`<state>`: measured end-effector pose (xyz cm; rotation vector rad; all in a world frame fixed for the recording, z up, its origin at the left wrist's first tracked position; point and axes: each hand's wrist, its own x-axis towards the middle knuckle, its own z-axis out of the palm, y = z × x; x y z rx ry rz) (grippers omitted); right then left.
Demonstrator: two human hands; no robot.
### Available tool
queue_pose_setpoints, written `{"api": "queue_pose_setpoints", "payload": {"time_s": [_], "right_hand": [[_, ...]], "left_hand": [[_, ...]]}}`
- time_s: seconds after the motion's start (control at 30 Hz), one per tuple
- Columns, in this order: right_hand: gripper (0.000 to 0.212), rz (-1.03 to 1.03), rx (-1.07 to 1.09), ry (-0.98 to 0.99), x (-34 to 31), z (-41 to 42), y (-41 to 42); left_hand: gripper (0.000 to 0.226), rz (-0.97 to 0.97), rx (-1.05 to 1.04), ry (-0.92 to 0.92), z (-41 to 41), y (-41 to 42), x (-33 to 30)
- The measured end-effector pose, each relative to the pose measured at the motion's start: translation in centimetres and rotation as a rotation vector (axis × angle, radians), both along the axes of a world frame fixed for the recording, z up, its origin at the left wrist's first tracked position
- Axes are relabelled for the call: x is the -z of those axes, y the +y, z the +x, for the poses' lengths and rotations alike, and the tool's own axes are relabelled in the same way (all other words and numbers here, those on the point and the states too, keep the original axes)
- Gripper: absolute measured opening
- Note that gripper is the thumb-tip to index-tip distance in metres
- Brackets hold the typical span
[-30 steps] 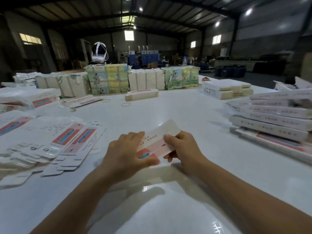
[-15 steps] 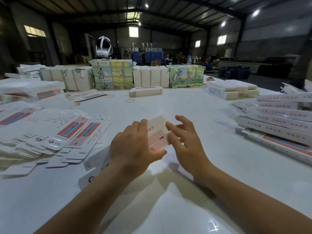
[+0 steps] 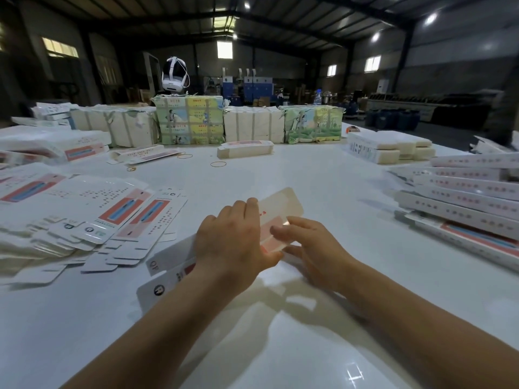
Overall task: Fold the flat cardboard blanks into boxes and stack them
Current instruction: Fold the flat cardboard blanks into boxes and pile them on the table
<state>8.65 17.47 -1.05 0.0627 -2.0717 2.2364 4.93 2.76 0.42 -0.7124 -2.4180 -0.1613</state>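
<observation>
A person stands at a wide white worktop (image 3: 280,346) in a dim warehouse, both bare forearms reaching forward. Between the two hands lies one long cardboard blank (image 3: 276,220), slanting from near left to far right across the middle of the worktop.

The left hand (image 3: 233,242) lies on top of the blank's middle, fingers curled over its far edge and thumb at the near edge, gripping it. The right hand (image 3: 311,245) sits just to the right, its fingers straight and relaxed, the tips touching the blank's pink panel; that grip is open. The blank's far end pokes out past both hands with a rounded flap, and its near end sticks out below the left wrist.

The left hand hides most of the blank's middle, so its fold state there cannot be made out. The right fingertips are blurred. The small print on the blank is too fine to read.

The blank is white and cream card with a pink-red band, a few red marks, and round black logos on the near flaps.

To the left, a fanned pile of flat blanks (image 3: 92,217) spreads over the worktop, cut off by the frame's edge. To the right, a stack of folded boxes (image 3: 463,203) lies in long narrow rows, also cut off. Along the far edge stand strapped bundles (image 3: 252,127), a white headset (image 3: 174,75) resting on one of them, and a few rubber bands (image 3: 218,164) lie loose in front.
</observation>
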Motion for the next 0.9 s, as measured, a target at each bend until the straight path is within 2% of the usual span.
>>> {"api": "queue_pose_setpoints", "payload": {"time_s": [0.13,0.23,0.3,0.37,0.5,0.57,0.63,0.73,0.8,0.87,0.9], "right_hand": [[0.024,0.274,-0.095,0.063,-0.6,0.1,1.5],[0.021,0.452,-0.143,0.04,-0.7,0.4,1.9],[0.011,0.444,-0.185,0.031,-0.3,0.5,1.9],[0.007,0.409,-0.14,0.062,-0.1,0.3,1.9],[0.012,0.327,-0.041,0.098,-0.4,0.3,1.8],[0.006,0.31,0.023,0.096,-0.6,0.2,2.1],[0.01,0.319,0.046,0.106,-0.7,0.3,2.0],[0.01,0.229,0.141,0.159,-0.6,0.2,1.5],[0.016,0.171,0.374,0.233,-0.5,0.1,1.5],[0.017,0.245,0.614,0.339,-0.2,0.1,1.7],[0.016,0.325,0.666,0.385,-0.2,0.1,1.7]], "left_hand": [[0.081,0.014,0.06,-0.057,-0.1,-0.4,-0.4],[0.06,0.044,0.091,-0.132,-0.2,-1.0,-0.7],[0.052,0.024,0.108,-0.148,-0.4,-1.1,-0.9],[0.058,0.038,0.139,-0.201,-0.7,-1.3,-0.9],[0.068,0.128,0.234,-0.521,-1.5,-2.1,-0.6],[0.064,0.154,0.257,-0.683,-2.1,-2.7,-0.4],[0.053,0.19,0.263,-0.785,-2.6,-3.1,-0.1],[0.048,0.255,0.26,-0.753,-3.1,-3.3,-0.1],[0.049,0.28,0.214,-0.635,-3.3,-3.5,-0.3],[0.051,0.28,0.169,-0.54,-3.2,-3.6,-0.4],[0.053,0.281,0.156,-0.518,-3.2,-3.6,-0.4]]}}
